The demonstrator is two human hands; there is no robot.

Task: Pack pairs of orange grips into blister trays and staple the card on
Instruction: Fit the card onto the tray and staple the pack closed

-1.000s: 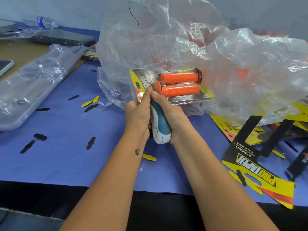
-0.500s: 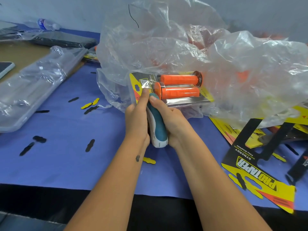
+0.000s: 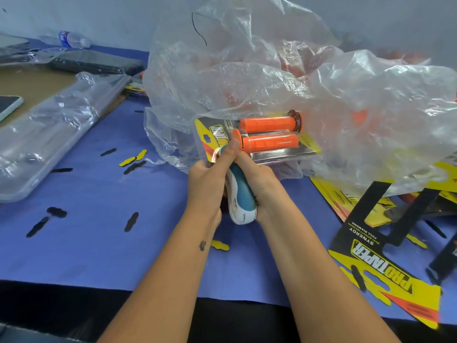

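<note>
Both hands wrap one teal-and-white handheld stapler (image 3: 239, 194): right hand (image 3: 259, 184) curled round its body with thumb along the top, left hand (image 3: 204, 186) closed against its left side. Stapler nose meets the near left edge of a clear blister pack (image 3: 279, 154) backed by a yellow-and-black printed card (image 3: 210, 131). Two orange ribbed rubber grips (image 3: 269, 133) lie side by side in the pack, held above the blue table cover (image 3: 99, 219). Just behind: large crumpled clear plastic bag (image 3: 296, 82). Right, loose printed cards (image 3: 385, 263). Far left, a stack of empty clear trays (image 3: 49, 134).
</note>
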